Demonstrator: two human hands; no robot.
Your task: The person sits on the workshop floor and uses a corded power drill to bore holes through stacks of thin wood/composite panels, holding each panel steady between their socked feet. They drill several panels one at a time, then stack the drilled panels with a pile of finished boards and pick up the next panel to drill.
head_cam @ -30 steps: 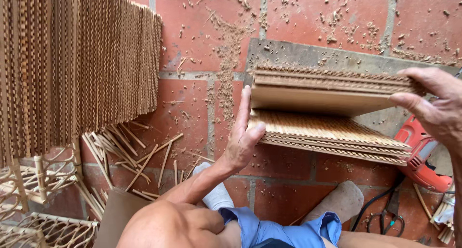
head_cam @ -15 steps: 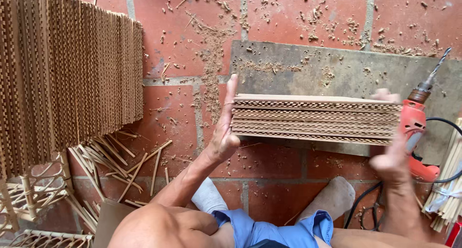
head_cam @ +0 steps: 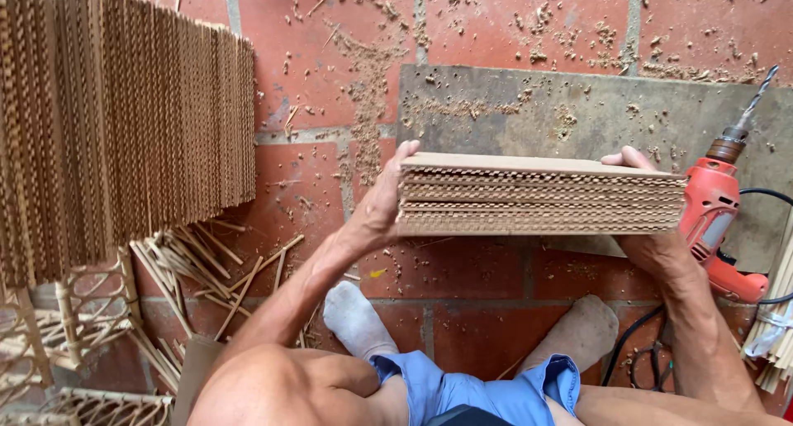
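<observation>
The left hand [head_cam: 382, 207] presses flat against the left end of a stack [head_cam: 541, 193] of thin woven panels; the right hand [head_cam: 652, 228] clamps the right end, fingers curled over the top edge. Both hands hold the stack between them, level and squared, above a grey board [head_cam: 578, 112] lying on the brick floor [head_cam: 496, 277].

Status: the panels in the stack are aligned edge to edge, so squaring appears complete. The stack sits just over the board's near edge; whether it rests on the board or is lifted clear cannot be told. No panel shows drilling from this view.

Count:
- One held stack; roughly ten layers, exact number not readable.
- One large row [head_cam: 124, 128] of similar panels standing on edge at left, too many to count.
- One red drill [head_cam: 719, 219], bit fitted, lying just beside the stack's right end.
- One grey board.
- Loose cane offcuts [head_cam: 206, 265] scattered below the row.
- Two socked feet [head_cam: 355, 318] on the floor.

Sawdust covers board and bricks.
</observation>
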